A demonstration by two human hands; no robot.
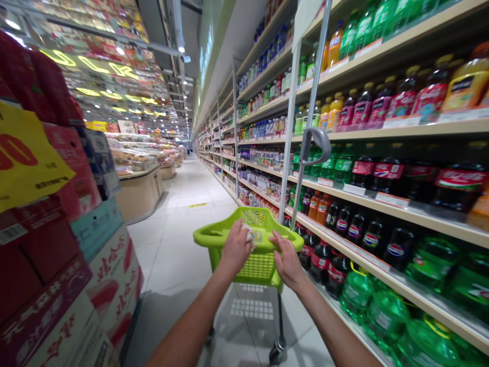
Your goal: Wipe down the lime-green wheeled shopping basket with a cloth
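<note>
A lime-green shopping cart (256, 267) stands in front of me on the tiled floor, its plastic basket pierced with holes. My left hand (235, 246) is closed at the near rim, with a crumpled white piece, like tissue or thin plastic (249, 235), bunched in its fingers. Whether it also grips the rim is hard to see. On the right part of the same rim, my right hand (289, 259) has its fingers curled over the edge. A small label lies in or on the basket between the hands. No goods show in the visible part of the basket.
Shelves (385, 201) of bottled drinks run close along the right, with a grey metal pole and handle (316, 145) before them. Stacked boxes (110, 275) with a yellow price sign (28, 158) crowd the left. A tiled aisle (187, 188) stretches ahead past a rounded display counter (142, 192).
</note>
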